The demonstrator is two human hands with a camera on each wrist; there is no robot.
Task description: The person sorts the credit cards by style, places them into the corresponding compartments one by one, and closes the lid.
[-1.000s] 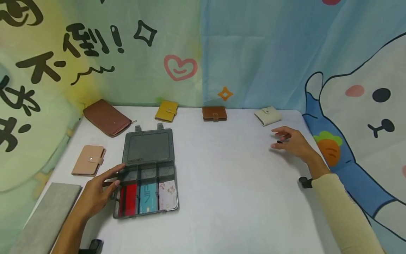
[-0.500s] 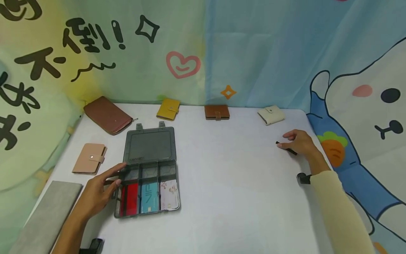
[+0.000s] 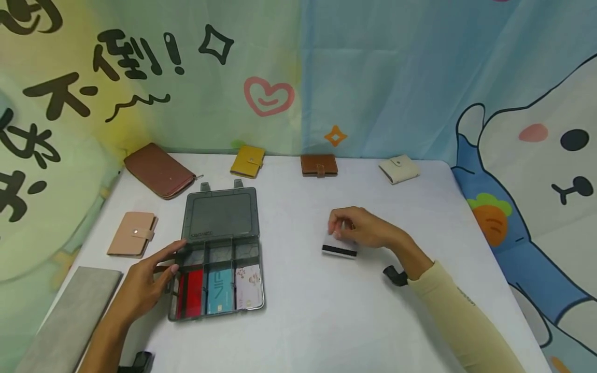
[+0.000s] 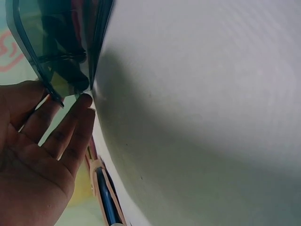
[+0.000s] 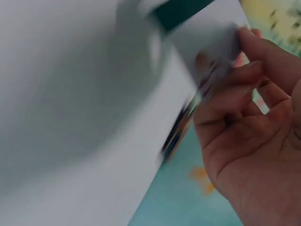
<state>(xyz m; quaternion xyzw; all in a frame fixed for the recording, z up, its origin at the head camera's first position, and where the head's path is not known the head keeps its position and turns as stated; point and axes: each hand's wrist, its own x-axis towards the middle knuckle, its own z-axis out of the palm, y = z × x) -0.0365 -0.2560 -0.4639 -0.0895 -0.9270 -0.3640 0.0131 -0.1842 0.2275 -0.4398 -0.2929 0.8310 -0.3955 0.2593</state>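
My right hand (image 3: 361, 226) pinches a white card with a black stripe (image 3: 339, 249) over the middle of the table. In the right wrist view the card (image 5: 207, 44) is blurred, its top edge between thumb and fingers. My left hand (image 3: 142, 285) touches the left side of a grey see-through card box (image 3: 219, 212), whose lid lies folded back. Straight fingers (image 4: 66, 132) meet the box's edge in the left wrist view. The box's front compartments hold a red card (image 3: 193, 292), a blue card (image 3: 219, 290) and a pale patterned card (image 3: 249, 286).
Along the back stand a brown zip wallet (image 3: 160, 170), a yellow card holder (image 3: 248, 161), a brown card holder (image 3: 319, 165) and a cream one (image 3: 399, 169). A pink-beige card holder (image 3: 132, 233) and a long grey wallet (image 3: 70, 316) lie at left.
From the right side of the table, my right hand has moved left with the card, which now shows its striped face. My left hand stays at the box.
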